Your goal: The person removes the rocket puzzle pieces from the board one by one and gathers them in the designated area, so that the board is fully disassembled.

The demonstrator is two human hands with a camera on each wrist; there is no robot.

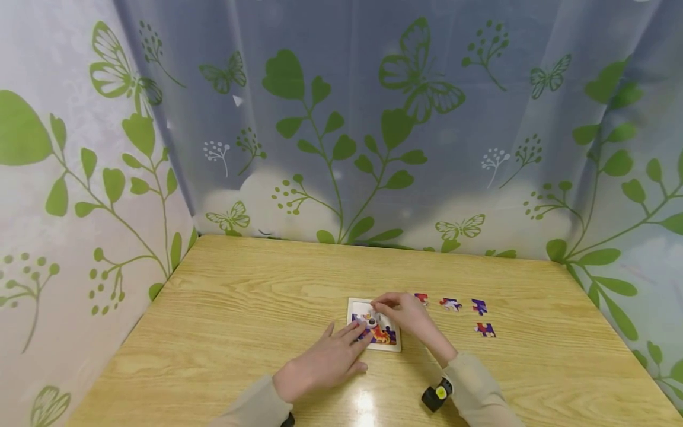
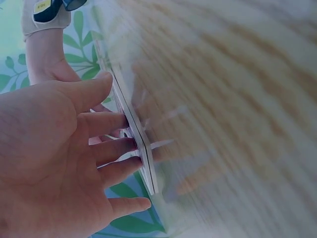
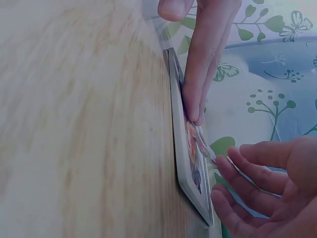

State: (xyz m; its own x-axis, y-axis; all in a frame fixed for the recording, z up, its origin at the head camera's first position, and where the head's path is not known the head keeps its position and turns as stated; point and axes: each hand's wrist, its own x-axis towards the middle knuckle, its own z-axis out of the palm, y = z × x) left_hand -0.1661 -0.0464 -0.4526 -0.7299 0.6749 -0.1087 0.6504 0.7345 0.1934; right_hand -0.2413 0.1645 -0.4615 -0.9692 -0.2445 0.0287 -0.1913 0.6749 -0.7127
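A small white-framed jigsaw puzzle tray (image 1: 392,349) lies on the table, its lower part filled with purple and orange picture pieces (image 1: 383,337). My left hand (image 1: 331,359) rests its extended fingers on the pieces at the tray's left; in the left wrist view those fingers (image 2: 116,148) reach over the tray edge. My right hand (image 1: 408,311) is over the tray's upper right, thumb and forefinger pinching a puzzle piece. That puzzle piece (image 3: 204,145) stands tilted above the tray in the right wrist view, its near end by the left fingertips. Its picture side is mostly hidden.
Several loose puzzle pieces lie right of the tray, among them a purple piece (image 1: 479,306) and a red-purple piece (image 1: 485,330). One is partly behind the right hand. A black wrist device (image 1: 434,397) hangs at the right sleeve. Leaf-patterned curtain (image 1: 331,136) borders the wooden table (image 1: 256,284).
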